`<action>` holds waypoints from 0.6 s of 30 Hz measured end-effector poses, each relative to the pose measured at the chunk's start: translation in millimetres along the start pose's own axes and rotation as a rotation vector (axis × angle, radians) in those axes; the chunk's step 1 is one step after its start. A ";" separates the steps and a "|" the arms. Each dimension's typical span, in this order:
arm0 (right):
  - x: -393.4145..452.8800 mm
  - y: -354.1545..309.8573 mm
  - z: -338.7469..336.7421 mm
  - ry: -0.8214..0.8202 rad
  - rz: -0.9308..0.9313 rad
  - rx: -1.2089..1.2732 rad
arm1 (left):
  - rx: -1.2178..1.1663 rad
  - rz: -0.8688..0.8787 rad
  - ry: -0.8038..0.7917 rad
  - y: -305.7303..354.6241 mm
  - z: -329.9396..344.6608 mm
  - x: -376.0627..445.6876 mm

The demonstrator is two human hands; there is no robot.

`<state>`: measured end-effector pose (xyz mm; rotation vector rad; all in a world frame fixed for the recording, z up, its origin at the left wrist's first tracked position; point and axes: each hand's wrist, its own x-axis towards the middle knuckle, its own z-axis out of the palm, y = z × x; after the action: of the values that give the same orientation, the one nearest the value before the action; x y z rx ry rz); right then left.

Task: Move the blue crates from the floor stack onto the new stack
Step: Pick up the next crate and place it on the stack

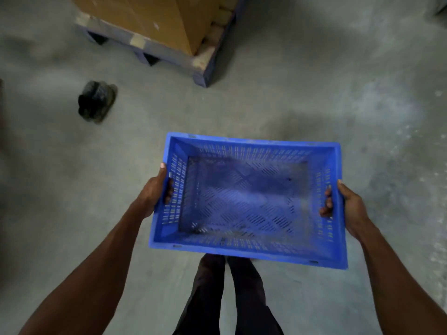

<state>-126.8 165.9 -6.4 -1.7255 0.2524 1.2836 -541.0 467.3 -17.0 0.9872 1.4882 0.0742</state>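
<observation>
One blue crate held in the air in front of the person, above the concrete floor, open side up, nothing inside. Slotted walls and a perforated base; the base is blurred.

Left hand grips the crate's left short wall: thumb laid along the outside of the rim, fingers curled through the handle slot and showing inside. Right hand grips the opposite short wall the same way, thumb outside, fingers hooked through the slot. Both arms bare, reaching forward from the lower corners of the view.

Crate sits roughly level, its near long edge above the person's legs (dark trousers, feet hidden under the crate).

Further out on the floor: a pallet, dark painted, chipped at the corners, carrying a large cardboard box. Pallet well apart from the crate. To the left of the pallet a small dark object lies on the floor, too blurred to identify.

No stack of crates shows in this view.
</observation>
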 end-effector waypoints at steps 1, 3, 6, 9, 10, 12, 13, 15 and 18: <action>-17.2 -9.2 -2.1 -0.009 -0.024 0.008 | -0.036 0.002 -0.028 10.2 -7.2 -15.8; -57.3 -31.4 -4.3 -0.029 -0.068 0.018 | -0.097 0.031 -0.065 36.0 -19.7 -54.8; -115.5 -66.1 -4.3 -0.046 -0.123 -0.010 | -0.139 0.107 -0.060 77.0 -32.6 -112.9; -165.1 -95.0 -3.6 -0.037 -0.182 -0.023 | -0.120 0.163 -0.016 112.1 -41.7 -161.9; -179.5 -102.7 -3.5 -0.031 -0.195 -0.017 | -0.106 0.182 -0.005 121.8 -44.5 -174.4; -205.8 -114.1 -3.2 -0.015 -0.222 -0.008 | -0.097 0.216 -0.007 138.6 -50.8 -194.4; -217.8 -117.4 -3.3 -0.006 -0.236 -0.001 | -0.100 0.232 -0.015 145.2 -53.6 -202.0; -238.8 -119.3 -2.0 0.011 -0.267 0.023 | -0.092 0.262 -0.032 157.0 -59.3 -212.7; -269.8 -109.9 2.7 0.054 -0.296 0.074 | -0.058 0.296 -0.064 172.3 -68.3 -220.4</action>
<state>-174.8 133.8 279.2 -1.6649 0.0697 1.0011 -543.5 477.2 270.8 1.1459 1.2659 0.2941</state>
